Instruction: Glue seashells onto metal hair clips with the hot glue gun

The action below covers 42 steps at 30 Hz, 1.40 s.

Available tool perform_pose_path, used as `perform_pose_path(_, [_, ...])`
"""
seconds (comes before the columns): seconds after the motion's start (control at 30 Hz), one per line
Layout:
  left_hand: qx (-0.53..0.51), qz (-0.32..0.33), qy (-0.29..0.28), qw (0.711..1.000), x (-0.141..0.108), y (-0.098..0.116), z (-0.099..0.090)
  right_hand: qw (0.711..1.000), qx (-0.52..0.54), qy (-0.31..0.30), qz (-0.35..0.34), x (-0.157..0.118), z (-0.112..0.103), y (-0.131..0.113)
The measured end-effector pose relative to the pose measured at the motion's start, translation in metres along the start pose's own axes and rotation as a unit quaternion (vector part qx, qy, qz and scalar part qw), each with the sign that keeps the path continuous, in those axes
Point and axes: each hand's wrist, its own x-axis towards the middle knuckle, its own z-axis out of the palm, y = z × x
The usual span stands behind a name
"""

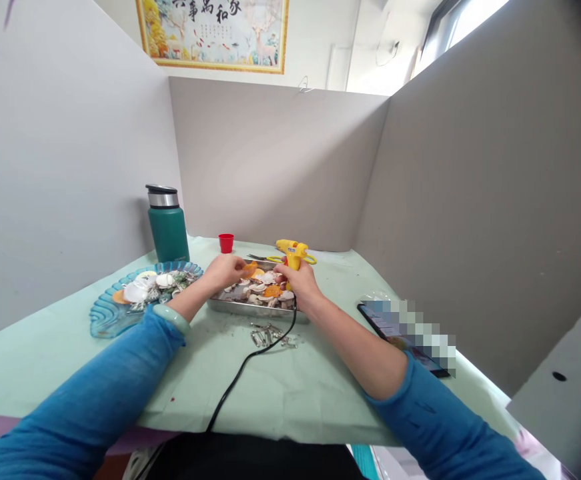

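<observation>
My right hand (300, 280) is wrapped round the handle of a yellow glue gun (294, 251), whose nozzle points away to the left. A black cord (250, 359) runs from it down over the table's front edge. Between the fingertips of my left hand (226, 272) is an orange shell (249, 269). Both hands are over a metal tray (245, 309) filled with shells, some white and some orange. An orange piece (272, 291) lies on top of the pile. Several small metal clips (266, 335) are scattered in front of the tray.
A blue scalloped plate (101, 320) with shells stands left, near a green bottle (166, 230). Behind the tray are a red cup (226, 243) and yellow-handled scissors (270, 259). A tablet or phone (387, 333) lies right. Grey partitions (280, 160) enclose the table.
</observation>
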Motion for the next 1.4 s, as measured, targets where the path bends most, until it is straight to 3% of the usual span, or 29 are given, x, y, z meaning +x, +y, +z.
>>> perform_pose_path(0.1, [-0.061,0.043,-0.084,0.994,0.001,-0.001,-0.003,1.000,-0.009,0.000,0.001,-0.001,0.000,-0.001])
perform_pose_path(0.17, [-0.039,0.047,-0.067,0.996,0.004,-0.003,-0.005,1.000,-0.009,-0.002,0.005,-0.001,0.001,-0.001])
perform_pose_path(0.23, [0.097,0.038,-0.002,0.995,0.008,-0.006,-0.007,1.000,-0.007,-0.005,0.004,-0.001,0.001,0.000])
perform_pose_path(0.3, [0.260,0.032,0.035,0.964,0.012,-0.009,-0.007,1.000,-0.009,-0.008,0.000,-0.001,0.001,0.000])
perform_pose_path(0.37, [0.370,0.031,0.018,0.928,0.015,-0.012,-0.003,1.000,-0.014,-0.010,-0.002,0.000,0.001,0.001])
perform_pose_path(0.47, [0.427,0.030,-0.017,0.903,0.016,-0.013,0.006,1.000,-0.020,-0.021,-0.002,0.000,0.000,0.002])
perform_pose_path(0.53, [0.423,0.035,-0.026,0.905,0.016,-0.014,0.010,0.999,-0.022,-0.025,0.000,0.001,0.000,0.003])
perform_pose_path(0.67, [0.334,0.089,-0.095,0.934,0.019,-0.017,0.006,0.999,-0.026,-0.022,0.001,0.002,-0.001,0.006])
perform_pose_path(0.8, [0.270,0.103,-0.003,0.957,0.025,-0.021,-0.002,0.999,-0.031,-0.026,-0.003,0.004,-0.002,0.008])
perform_pose_path(0.87, [0.296,0.090,-0.001,0.951,0.026,-0.022,0.000,0.999,-0.032,-0.027,-0.003,0.005,-0.002,0.008])
perform_pose_path(1.0, [0.335,0.085,-0.064,0.936,0.026,-0.021,0.006,0.999,-0.035,-0.025,-0.003,0.005,-0.002,0.009])
perform_pose_path(1.2, [0.319,0.095,-0.037,0.942,0.029,-0.023,0.006,0.999,-0.028,-0.034,-0.011,0.004,-0.003,0.009])
perform_pose_path(1.4, [0.320,0.095,-0.072,0.940,0.030,-0.025,0.009,0.999,-0.029,-0.028,-0.006,0.002,-0.002,0.006])
